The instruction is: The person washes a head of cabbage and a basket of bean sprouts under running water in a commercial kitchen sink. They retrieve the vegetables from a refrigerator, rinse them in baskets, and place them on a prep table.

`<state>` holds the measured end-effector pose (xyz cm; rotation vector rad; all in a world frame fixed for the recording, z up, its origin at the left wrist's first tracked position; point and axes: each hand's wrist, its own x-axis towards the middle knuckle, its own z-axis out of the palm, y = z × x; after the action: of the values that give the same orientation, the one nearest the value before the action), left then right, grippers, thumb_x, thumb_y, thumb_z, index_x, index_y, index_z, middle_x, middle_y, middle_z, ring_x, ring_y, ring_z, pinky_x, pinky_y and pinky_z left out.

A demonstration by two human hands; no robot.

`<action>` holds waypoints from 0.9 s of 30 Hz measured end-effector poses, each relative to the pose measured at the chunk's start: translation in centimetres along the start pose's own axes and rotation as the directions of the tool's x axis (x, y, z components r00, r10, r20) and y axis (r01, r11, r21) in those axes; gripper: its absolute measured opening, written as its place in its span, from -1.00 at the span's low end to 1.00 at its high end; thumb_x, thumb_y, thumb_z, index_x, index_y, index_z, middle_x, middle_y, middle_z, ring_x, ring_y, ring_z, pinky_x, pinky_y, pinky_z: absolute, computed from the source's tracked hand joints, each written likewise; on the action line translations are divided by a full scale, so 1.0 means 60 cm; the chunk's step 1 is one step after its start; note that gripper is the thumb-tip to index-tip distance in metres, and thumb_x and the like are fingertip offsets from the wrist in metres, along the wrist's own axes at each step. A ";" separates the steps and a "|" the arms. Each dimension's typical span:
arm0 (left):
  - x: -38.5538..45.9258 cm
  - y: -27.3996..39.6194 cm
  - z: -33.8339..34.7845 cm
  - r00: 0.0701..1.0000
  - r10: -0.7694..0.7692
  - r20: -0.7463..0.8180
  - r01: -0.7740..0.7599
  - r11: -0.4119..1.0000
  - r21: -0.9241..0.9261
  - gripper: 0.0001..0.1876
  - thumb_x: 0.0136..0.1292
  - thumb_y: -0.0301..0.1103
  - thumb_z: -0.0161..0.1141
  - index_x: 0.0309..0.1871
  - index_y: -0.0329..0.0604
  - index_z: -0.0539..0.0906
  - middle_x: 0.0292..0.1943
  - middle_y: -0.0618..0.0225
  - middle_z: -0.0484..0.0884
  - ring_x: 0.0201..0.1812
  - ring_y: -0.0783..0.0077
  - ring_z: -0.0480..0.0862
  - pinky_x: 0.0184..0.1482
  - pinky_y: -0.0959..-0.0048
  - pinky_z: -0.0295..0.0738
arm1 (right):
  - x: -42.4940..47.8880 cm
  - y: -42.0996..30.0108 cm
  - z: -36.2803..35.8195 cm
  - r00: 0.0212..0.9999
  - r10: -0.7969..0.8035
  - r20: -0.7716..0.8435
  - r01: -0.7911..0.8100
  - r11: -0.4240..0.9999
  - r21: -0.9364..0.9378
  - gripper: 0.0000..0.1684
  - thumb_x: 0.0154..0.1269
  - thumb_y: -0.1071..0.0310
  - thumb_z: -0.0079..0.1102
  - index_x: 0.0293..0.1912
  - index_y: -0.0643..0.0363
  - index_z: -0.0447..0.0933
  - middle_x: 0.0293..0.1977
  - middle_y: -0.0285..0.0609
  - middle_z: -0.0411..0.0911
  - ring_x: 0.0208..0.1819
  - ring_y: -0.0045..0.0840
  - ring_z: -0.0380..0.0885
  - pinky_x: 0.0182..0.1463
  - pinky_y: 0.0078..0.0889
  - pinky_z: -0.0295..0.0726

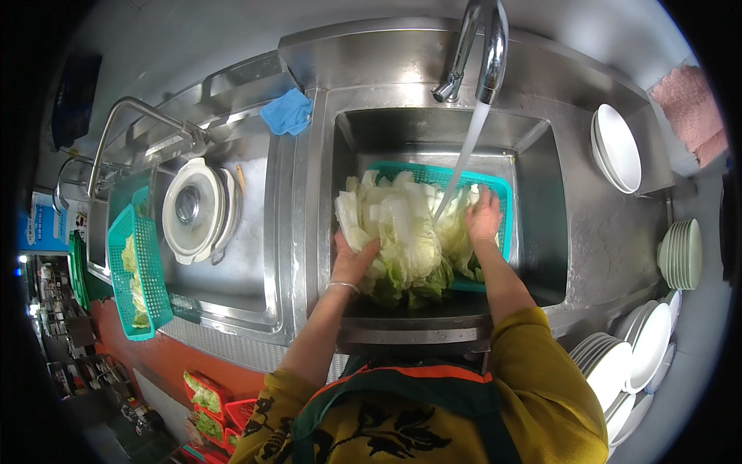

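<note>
Leafy cabbage (400, 226) is heaped over a teal perforated plastic basket (505, 214) in a stainless steel sink (542, 249). My left hand (355, 258) grips the near left side of the heap, thumb on top of the leaves and the other fingers partly hidden. At the heap's right, my right hand (484, 217) rests on paler leaves with its fingers spread, beside the basket's right rim. Water runs from the chrome faucet (493, 69) onto the leaves between my hands. The basket's left part is hidden under the leaves.
A second sink (249, 232) on the left holds lidded pots (191, 211). A blue cloth (288, 112) lies on the divider. Another teal basket (145, 272) with leaves stands farther left. White bowls (617, 148), green-tinted bowls (681, 254) and stacked plates (603, 365) are on the right.
</note>
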<state>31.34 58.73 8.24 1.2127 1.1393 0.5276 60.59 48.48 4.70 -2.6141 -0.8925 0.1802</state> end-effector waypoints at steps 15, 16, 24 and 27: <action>0.015 -0.037 -0.007 0.999 0.036 -0.013 -0.034 0.990 0.138 -0.32 0.16 -0.34 0.34 0.23 -0.15 0.14 0.03 0.19 0.49 -0.01 0.38 0.52 -0.01 0.40 0.49 | 0.044 -0.068 -0.059 0.840 -0.066 0.539 0.200 0.960 -0.194 -0.33 0.17 0.10 0.18 0.28 -0.12 0.28 0.35 0.15 0.08 0.39 -0.09 0.06 0.33 -0.04 0.19; 0.015 -0.034 -0.005 0.999 0.044 -0.006 -0.043 0.991 0.124 -0.29 0.14 -0.30 0.35 0.24 -0.16 0.14 0.04 0.14 0.49 0.00 0.33 0.52 0.00 0.37 0.49 | 0.066 -0.056 -0.036 0.902 -0.105 0.419 0.161 0.982 -0.102 -0.46 0.17 0.11 0.19 0.16 -0.05 0.41 0.27 0.18 0.23 0.32 -0.12 0.22 0.25 -0.09 0.32; 0.006 -0.014 -0.008 0.998 0.062 0.012 -0.063 0.995 0.074 -0.18 0.05 -0.21 0.39 0.28 -0.21 0.11 0.04 0.04 0.48 0.01 0.25 0.54 0.00 0.28 0.49 | 0.100 -0.089 0.126 0.916 0.283 0.285 -0.335 0.929 0.155 -0.55 0.07 -0.04 0.32 -0.33 0.21 0.67 -0.21 0.17 0.62 -0.10 -0.17 0.63 -0.08 -0.21 0.61; 0.000 -0.007 -0.003 0.999 0.035 -0.008 -0.035 0.999 0.014 -0.20 0.06 -0.25 0.38 0.28 -0.19 0.11 0.02 0.09 0.48 0.00 0.31 0.53 -0.02 0.31 0.50 | 0.094 -0.126 0.096 0.847 0.438 0.302 -0.489 0.864 0.117 -0.44 0.00 -0.13 0.34 -0.26 0.22 0.67 -0.19 0.14 0.62 -0.08 -0.17 0.63 -0.07 -0.24 0.62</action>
<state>31.10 58.68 7.84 1.2452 1.1315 0.5523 59.44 59.22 2.27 -2.6104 -0.2688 0.7252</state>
